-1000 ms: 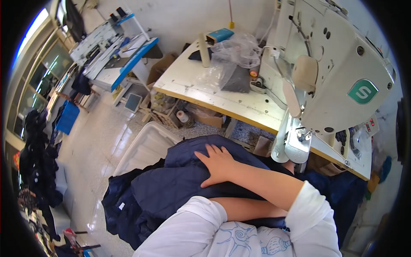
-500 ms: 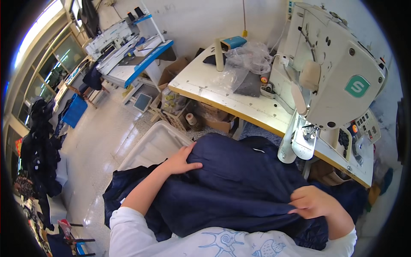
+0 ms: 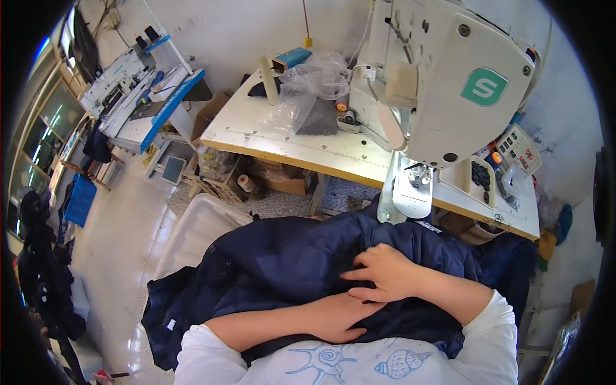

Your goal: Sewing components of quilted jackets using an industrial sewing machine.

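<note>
A dark navy padded jacket (image 3: pixel 256 256) is spread across my lap, with snap-like dots and a small white tag on its left part. My left hand (image 3: pixel 340 317) lies on the cloth, thumb apart, its fingertips partly tucked beside the right hand. Just above it my right hand (image 3: pixel 385 273) rests on the jacket with fingers spread, holding nothing. The jacket's far edge touches the narrow arm of a white sewing machine (image 3: pixel 410 196), close beyond my hands. A white label (image 3: pixel 428 226) shows on the cloth near that arm.
The machine's white table (image 3: pixel 256 128) has a yellow front edge and carries plastic bags, plus a tray of dark buttons (image 3: pixel 480 176). A control panel (image 3: pixel 518 151) stands at the right. A white bin (image 3: pixel 199 224) is beside the jacket at left. Another machine (image 3: pixel 115 96) stands far left.
Both hands have come together over the jacket's middle; the left moved right, the right moved inward and let go of the cloth edge. The jacket now lies against the machine arm. The view has shifted right.
</note>
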Available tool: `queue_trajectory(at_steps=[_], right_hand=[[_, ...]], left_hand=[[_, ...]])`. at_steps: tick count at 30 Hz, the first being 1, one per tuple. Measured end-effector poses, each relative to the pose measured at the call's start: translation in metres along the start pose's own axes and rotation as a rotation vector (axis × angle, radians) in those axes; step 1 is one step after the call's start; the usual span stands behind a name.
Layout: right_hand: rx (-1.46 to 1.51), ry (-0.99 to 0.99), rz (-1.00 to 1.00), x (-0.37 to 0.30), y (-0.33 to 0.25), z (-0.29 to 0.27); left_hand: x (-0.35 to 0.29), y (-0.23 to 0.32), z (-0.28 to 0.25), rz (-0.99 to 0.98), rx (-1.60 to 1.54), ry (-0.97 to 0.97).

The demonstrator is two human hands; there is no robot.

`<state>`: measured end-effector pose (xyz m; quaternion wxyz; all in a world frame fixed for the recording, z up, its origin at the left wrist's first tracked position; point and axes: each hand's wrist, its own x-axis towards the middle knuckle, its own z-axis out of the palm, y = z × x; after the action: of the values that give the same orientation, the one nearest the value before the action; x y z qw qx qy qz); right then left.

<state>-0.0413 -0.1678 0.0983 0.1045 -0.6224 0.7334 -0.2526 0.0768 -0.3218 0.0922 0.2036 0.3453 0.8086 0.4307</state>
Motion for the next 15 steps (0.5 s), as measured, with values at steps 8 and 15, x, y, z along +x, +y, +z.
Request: queue_trajectory(at_steps=[8, 15], right_hand=[[0.000, -0.078, -0.095, -0.023, -0.002, 0.016], [-0.098, 0.050, 0.234, -0.064, 0.072, -0.002]], left_hand=[[-0.114, -0.153, -0.111, -1.229, -0.058, 0.381], [-0.120, -0.122, -0.099, -0.492, -0.715, 0.004]])
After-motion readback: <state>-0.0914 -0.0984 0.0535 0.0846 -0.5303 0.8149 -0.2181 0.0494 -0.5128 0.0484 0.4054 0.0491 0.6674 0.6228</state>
